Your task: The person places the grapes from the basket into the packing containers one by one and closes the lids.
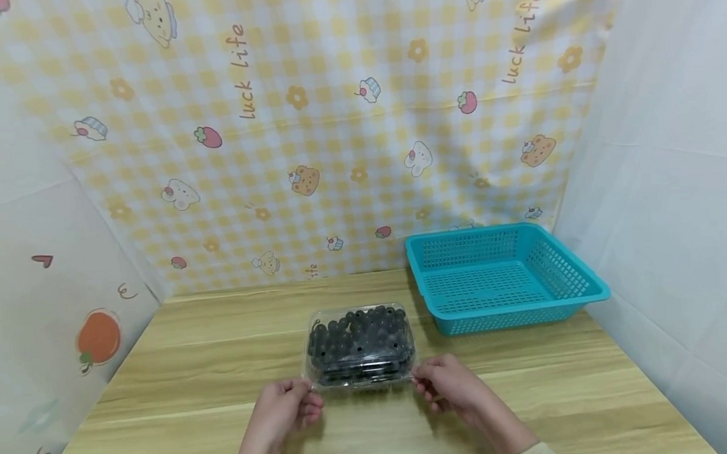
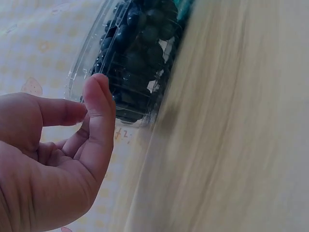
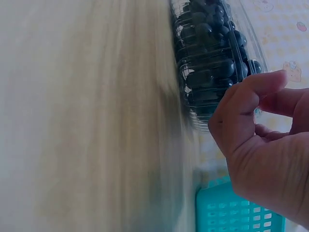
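A clear plastic clamshell box (image 1: 361,377) of dark grapes (image 1: 376,333) sits on the wooden table, its lid down. My left hand (image 1: 282,410) pinches the rim at the box's near left corner; in the left wrist view, thumb and index finger (image 2: 99,99) meet at the clear edge. At the near right corner, my right hand (image 1: 456,387) pinches the rim the same way. The right wrist view shows that hand's bent fingers (image 3: 236,113) against the box end, partly hiding the grip.
A turquoise perforated basket (image 1: 513,310) stands at the back right of the table (image 1: 194,366), with nothing visible in it. Behind hangs a yellow checked cloth (image 1: 336,141); pale cloths close off the left and right sides.
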`<state>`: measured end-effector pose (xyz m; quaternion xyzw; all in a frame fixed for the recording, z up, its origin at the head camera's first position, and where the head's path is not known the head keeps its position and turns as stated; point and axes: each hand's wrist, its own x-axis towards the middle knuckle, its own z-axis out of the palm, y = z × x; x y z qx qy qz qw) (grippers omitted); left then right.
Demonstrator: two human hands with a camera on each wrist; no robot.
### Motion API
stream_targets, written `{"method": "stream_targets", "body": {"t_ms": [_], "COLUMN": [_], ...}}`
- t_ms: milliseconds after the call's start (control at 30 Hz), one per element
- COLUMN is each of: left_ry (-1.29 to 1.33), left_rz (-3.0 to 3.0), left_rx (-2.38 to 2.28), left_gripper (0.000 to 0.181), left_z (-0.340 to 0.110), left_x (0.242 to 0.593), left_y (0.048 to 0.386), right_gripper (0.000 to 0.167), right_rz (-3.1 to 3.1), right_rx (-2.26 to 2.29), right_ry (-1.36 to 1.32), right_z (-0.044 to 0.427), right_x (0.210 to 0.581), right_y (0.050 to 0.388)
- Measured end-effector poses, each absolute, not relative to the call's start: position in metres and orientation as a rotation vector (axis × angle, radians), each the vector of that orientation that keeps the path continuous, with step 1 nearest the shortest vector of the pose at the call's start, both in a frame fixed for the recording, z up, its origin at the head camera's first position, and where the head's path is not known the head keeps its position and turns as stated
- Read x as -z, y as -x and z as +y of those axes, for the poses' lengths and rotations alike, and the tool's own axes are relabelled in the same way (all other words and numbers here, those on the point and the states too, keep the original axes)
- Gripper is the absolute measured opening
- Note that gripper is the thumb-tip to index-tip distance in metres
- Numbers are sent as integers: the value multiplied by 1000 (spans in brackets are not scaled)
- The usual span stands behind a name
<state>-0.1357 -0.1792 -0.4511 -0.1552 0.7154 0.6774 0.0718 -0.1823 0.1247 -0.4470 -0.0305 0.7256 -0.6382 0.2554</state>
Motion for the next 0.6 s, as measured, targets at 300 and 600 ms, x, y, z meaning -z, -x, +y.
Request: {"method": "stream_targets", "body": {"t_ms": [300,600], "left_ry": [527,506], "left_rz": [2174,2203], "left_rx": [-1995,-1970], "left_gripper": [30,32], "left_z": [-177,-174], "left_x": [451,451], "left_y": [153,166], "right_gripper": [27,29], "right_rz": [2017,2032], "right_rx": [1730,1751], "right_ry": [29,-20], "right_z": [116,114], "right_x": [449,448], "right_y": [195,206]}}
